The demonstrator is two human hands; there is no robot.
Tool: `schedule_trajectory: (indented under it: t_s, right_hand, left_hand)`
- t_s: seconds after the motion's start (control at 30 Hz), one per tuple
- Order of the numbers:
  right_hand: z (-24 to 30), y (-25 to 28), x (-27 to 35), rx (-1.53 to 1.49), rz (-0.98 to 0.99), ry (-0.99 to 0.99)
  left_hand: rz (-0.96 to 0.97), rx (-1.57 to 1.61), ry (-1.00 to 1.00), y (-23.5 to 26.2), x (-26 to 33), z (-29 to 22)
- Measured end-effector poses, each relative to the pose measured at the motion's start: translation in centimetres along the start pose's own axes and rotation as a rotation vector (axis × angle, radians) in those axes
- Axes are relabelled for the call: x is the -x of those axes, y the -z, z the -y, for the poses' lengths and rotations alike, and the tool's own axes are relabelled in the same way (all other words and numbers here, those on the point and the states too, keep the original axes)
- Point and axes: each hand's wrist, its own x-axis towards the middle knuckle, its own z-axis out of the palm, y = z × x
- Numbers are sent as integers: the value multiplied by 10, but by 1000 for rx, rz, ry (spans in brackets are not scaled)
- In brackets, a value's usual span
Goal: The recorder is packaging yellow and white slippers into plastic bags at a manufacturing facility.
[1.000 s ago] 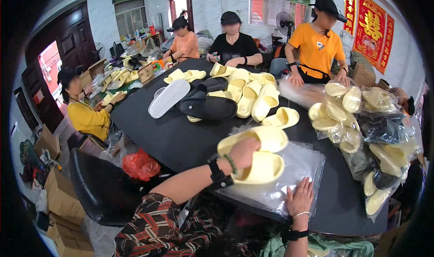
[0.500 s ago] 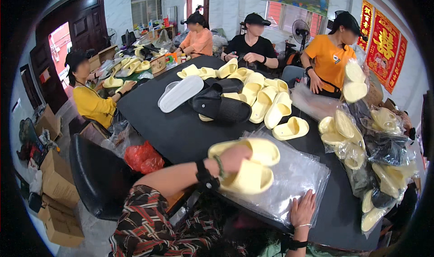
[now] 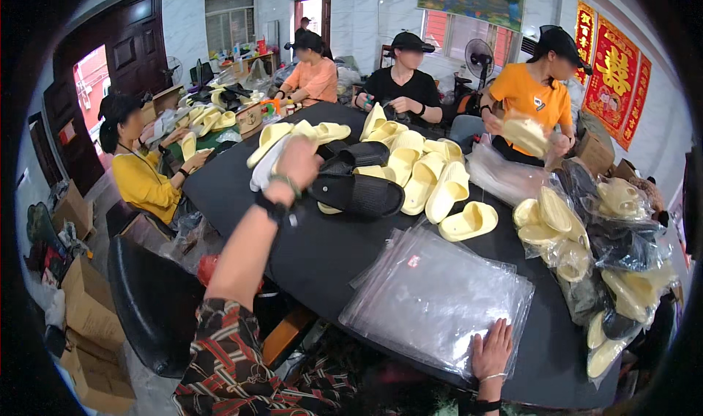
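My left hand [image 3: 299, 163] reaches over the left end of a slipper pile, beside a yellow slipper [image 3: 269, 142] and above a white slipper [image 3: 262, 168] that it partly covers. Motion blurs its fingers, so whether it grips anything does not show. Black slippers [image 3: 362, 185] lie just right of it, with several yellow slippers [image 3: 425, 178] heaped beyond. Flat on a stack of clear plastic bags [image 3: 432, 291], near the table's front edge, rests my right hand [image 3: 492, 348], fingers stretched out and holding nothing.
Bagged yellow slippers [image 3: 560, 229] pile up along the right side of the black table [image 3: 307, 269]. Loose clear bags [image 3: 509, 173] lie at the far right. Several people sit or stand around; one in orange [image 3: 534, 97] handles bagged slippers. A black chair [image 3: 150, 299] stands left of me.
My left hand has moved from above the clear bags, where it held a pair of yellow slippers, forward and left to the pile. Yellow slippers now partly cover the white one. My right hand stays put.
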Motion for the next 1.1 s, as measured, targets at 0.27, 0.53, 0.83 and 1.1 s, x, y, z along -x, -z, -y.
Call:
schedule_trajectory:
  t_s: [0.27, 0.53, 0.83, 1.1]
  right_hand:
    - [0, 2, -1, -2, 32, 4]
    - [-29, 6, 9, -746, -141, -9]
    - [-75, 94, 104, -507, -955, 50]
    - [-268, -69, 283, -120, -845, -968]
  left_hand:
    - [422, 613, -499, 15, 219, -250]
    - [544, 529, -618, -25, 267, -299]
    - [540, 428, -697, -28, 265, -302]
    - [585, 415, -673, -25, 267, -314]
